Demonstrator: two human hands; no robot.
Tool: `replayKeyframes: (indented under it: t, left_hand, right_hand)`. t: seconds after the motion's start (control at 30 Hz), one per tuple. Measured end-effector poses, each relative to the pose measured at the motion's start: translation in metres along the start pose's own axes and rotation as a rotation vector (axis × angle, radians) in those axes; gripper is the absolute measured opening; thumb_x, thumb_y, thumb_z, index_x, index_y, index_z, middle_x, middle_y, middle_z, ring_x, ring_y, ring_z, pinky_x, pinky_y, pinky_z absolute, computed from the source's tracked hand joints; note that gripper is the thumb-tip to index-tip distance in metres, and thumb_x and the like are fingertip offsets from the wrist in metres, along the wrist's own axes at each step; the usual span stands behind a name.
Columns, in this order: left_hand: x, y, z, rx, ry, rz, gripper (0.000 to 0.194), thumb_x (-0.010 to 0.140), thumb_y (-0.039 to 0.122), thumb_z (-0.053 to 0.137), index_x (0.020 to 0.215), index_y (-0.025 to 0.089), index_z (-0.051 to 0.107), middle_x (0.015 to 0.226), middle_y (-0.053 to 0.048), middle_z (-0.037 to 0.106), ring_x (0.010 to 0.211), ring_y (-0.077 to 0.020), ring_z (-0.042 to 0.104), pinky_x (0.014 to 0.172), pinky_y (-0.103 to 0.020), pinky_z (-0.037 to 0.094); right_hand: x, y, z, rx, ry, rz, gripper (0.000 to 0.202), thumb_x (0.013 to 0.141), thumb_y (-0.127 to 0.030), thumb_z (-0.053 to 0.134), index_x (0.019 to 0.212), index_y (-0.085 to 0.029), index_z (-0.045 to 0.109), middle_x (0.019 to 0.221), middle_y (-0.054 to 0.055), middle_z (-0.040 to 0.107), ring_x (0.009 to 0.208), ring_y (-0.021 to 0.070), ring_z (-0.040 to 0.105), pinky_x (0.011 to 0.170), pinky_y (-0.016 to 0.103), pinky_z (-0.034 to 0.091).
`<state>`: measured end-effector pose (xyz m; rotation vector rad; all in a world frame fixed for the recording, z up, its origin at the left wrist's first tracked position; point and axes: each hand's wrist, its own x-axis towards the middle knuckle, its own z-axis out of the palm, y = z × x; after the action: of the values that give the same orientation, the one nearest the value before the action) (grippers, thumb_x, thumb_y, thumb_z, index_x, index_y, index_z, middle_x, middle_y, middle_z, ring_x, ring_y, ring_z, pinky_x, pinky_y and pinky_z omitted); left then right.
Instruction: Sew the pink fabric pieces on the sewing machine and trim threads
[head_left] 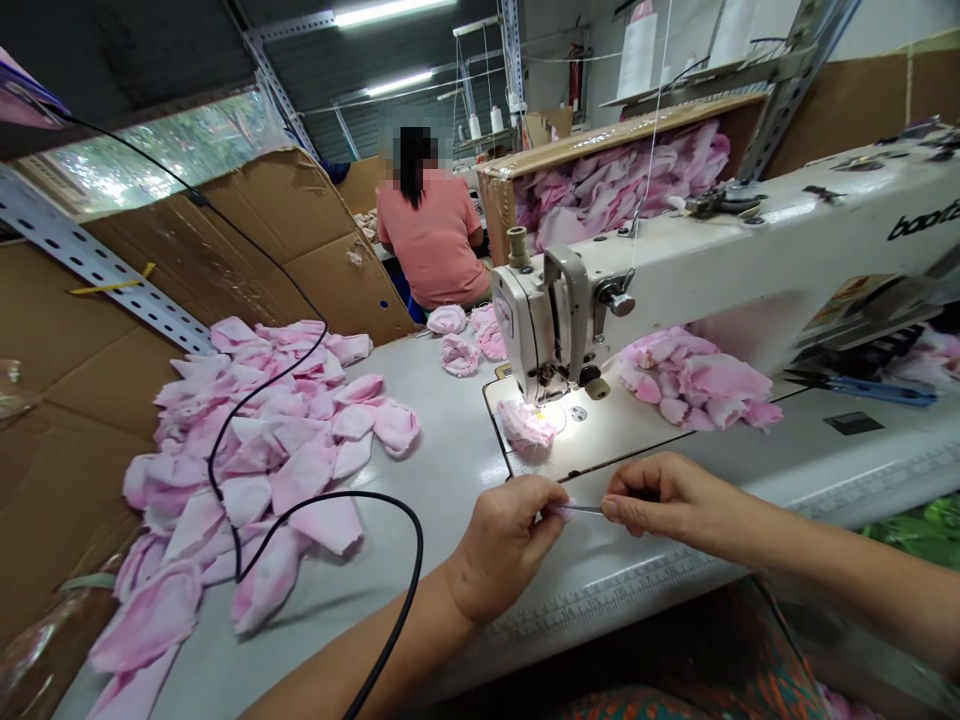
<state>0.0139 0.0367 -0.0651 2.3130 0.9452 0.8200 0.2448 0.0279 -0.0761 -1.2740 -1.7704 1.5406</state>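
In front of the sewing machine [540, 320], near the table's front edge, my left hand [514, 535] is closed on a small piece of pink fabric [564, 510]. A thin pale strip [589, 510] runs from it to my right hand [660, 500], whose thumb and fingertips pinch the strip's other end. Under the lit needle area lies a gathered pink fabric piece [527, 425]. More bunched pink fabric [697, 375] rests beneath the machine arm, to the right of the needle.
A large heap of pink fabric pieces [300, 420] covers the table's left side, with a black cable [416, 540] looping over it. Small gathered pieces [460, 355] lie behind. Blue-handled scissors [877, 388] lie at right. Cardboard [262, 220] stands behind; a person [431, 240] sits beyond.
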Motion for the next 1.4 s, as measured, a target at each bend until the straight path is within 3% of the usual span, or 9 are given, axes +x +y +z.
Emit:
replayKeyframes:
  t: [0.23,0.53,0.67,0.9,1.4]
  left_hand:
    - [0.018,0.005,-0.006,-0.129,-0.013,-0.188,0.015,0.088,0.025,0.062,0.080,0.017,0.072,0.079,-0.004,0.061,0.070,-0.0139,0.056,0.064,-0.025,0.043]
    - [0.024,0.010,-0.005,-0.770,0.035,-0.579,0.035,0.082,0.046,0.069,0.067,0.015,0.066,0.061,0.003,0.044,0.060,-0.0095,0.034,0.057,-0.025,0.027]
    - [0.022,0.010,0.000,-0.884,0.075,-0.603,0.035,0.080,0.045,0.072,0.065,0.014,0.064,0.058,0.004,0.039,0.058,-0.0089,0.031,0.056,-0.025,0.024]
    - [0.020,0.007,0.007,-0.888,0.168,-0.622,0.025,0.074,0.039,0.078,0.069,0.015,0.070,0.058,0.004,0.045,0.057,-0.0085,0.034,0.056,-0.025,0.028]
    - [0.016,0.009,0.011,-1.026,0.185,-0.741,0.032,0.064,0.040,0.087,0.066,0.012,0.071,0.057,0.002,0.052,0.052,-0.0050,0.041,0.051,-0.021,0.027]
  right_hand:
    - [0.001,-0.006,-0.013,-0.156,0.091,-0.071,0.043,0.091,-0.055,0.051,0.075,-0.018,0.064,0.061,-0.001,0.051,0.054,0.0114,0.039,0.051,0.027,0.029]
    - [-0.004,-0.009,-0.006,-0.146,0.299,-0.155,0.046,0.094,-0.057,0.045,0.077,-0.019,0.064,0.070,0.002,0.060,0.061,0.0143,0.049,0.053,0.027,0.034]
    - [-0.006,-0.007,0.007,-0.105,0.306,-0.160,0.042,0.096,-0.053,0.045,0.081,-0.019,0.065,0.070,0.002,0.061,0.059,0.0135,0.047,0.052,0.027,0.033]
    - [-0.008,-0.010,0.024,0.053,0.233,-0.176,0.030,0.097,-0.046,0.047,0.094,-0.019,0.061,0.079,0.004,0.068,0.069,0.0162,0.060,0.062,0.028,0.045]
    - [-0.011,-0.013,0.029,-0.119,0.270,-0.221,0.026,0.099,-0.040,0.044,0.087,-0.021,0.058,0.071,0.001,0.063,0.061,0.0138,0.055,0.054,0.026,0.039]
